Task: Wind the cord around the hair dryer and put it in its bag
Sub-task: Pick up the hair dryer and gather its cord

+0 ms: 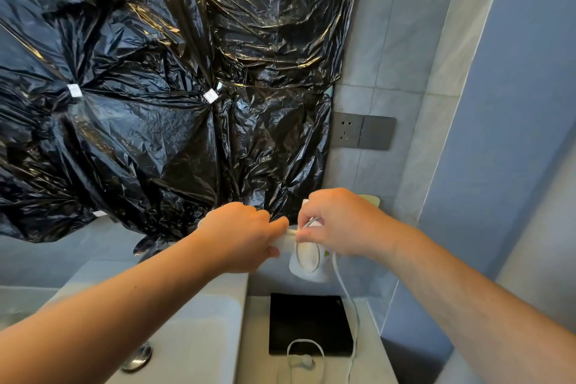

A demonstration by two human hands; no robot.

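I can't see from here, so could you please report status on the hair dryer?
Left hand grips hair dryer. Right hand pinches cord at dryer. Cord hangs loose to counter, plug lying there. Nothing in the way.

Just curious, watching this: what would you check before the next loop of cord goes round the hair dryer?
1. Plug out of the wall socket: ok, it lies on the counter.
2. Left hand grips the hair dryer: ok.
3. Right hand pinches the cord: ok.
4. Loose cord hangs clear of the sink: ok.
5. Bag open and ready: cannot tell, none plainly seen.
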